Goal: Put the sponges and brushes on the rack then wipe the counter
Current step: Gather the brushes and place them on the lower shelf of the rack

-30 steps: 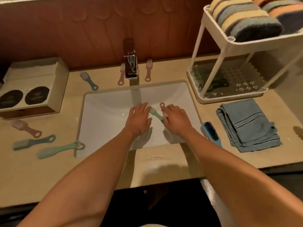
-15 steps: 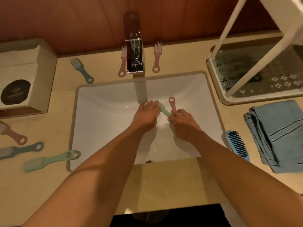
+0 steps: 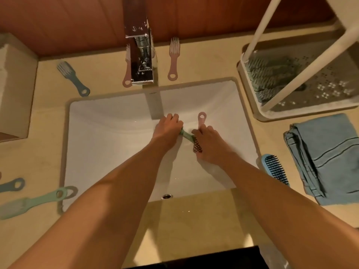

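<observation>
**Finding.** Center frame, over the sink (image 3: 108, 144): a second ago both hands lay spread flat across two brushes in the basin. Both hands are now closed.

- The left hand (image 3: 168, 127) has its fingers curled round one end of the green brush (image 3: 186, 135).
- The right hand (image 3: 208, 141) grips the pink brush (image 3: 197, 146). Its ringed handle stands clear above the knuckles and its bristle head shows below the thumb.
- The far end of the green brush runs in under the right thumb. I cannot tell whether that hand holds it too.

**Assessment.** The grasp is made and the lift out of the basin appears to be the step in hand. Neither brush has reached the rack yet.

**Outstanding items, near to far.**

- Lower left, on the bench (image 3: 194, 220): a loose green brush (image 3: 33, 202) and a grey brush (image 3: 11, 185).
- Right of the sink: a blue brush (image 3: 274, 168), just beside the folded towel (image 3: 326, 152).
- Upper center: a further pink brush (image 3: 173, 59) beside the faucet (image 3: 141, 55), and one partly hidden behind it.
- Upper left: a slate brush (image 3: 72, 78).
- Upper right: the rack (image 3: 310, 70), whose lower tray already holds some brushes.

Most brushes are still out on the bench, so wiping looks well off.
</observation>
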Motion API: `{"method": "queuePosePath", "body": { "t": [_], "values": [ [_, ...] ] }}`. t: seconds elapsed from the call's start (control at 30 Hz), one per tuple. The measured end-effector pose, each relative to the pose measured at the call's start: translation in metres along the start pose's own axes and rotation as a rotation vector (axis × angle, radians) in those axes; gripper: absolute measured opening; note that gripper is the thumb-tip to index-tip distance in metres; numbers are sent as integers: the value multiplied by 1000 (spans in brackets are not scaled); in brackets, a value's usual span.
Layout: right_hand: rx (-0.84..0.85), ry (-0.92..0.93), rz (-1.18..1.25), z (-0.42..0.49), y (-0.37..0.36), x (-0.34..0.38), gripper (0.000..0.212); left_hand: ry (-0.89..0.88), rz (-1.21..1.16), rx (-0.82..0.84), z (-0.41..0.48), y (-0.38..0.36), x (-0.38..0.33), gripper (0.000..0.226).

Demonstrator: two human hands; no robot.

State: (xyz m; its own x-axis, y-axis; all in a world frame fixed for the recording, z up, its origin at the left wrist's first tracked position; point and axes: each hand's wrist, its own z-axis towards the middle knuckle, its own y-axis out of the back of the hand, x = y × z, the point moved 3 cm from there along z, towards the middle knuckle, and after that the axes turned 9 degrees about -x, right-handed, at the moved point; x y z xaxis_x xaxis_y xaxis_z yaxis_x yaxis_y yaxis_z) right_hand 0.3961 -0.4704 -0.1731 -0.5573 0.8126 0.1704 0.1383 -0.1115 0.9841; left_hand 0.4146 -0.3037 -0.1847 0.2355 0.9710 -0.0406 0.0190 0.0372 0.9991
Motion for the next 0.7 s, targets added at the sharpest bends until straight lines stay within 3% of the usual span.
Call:
{"method": "queuePosePath", "body": {
  "t": [0.17, 0.27, 0.47, 0.7],
  "values": [
    [-36, 22, -91, -10, 15, 8, 31, -81, 104, -59, -23, 23, 5, 14],
    [-137, 59, -6, -17, 30, 16, 33, -64, 128, -76, -37, 45, 8, 20],
    [-162, -198, 293, -34, 79, 38, 46, -5, 252, -124, -65, 104, 0, 29],
    [-197, -189, 281, -63, 126, 52, 52, 51, 274, -211, -86, 164, -21, 29]
  ]
}}
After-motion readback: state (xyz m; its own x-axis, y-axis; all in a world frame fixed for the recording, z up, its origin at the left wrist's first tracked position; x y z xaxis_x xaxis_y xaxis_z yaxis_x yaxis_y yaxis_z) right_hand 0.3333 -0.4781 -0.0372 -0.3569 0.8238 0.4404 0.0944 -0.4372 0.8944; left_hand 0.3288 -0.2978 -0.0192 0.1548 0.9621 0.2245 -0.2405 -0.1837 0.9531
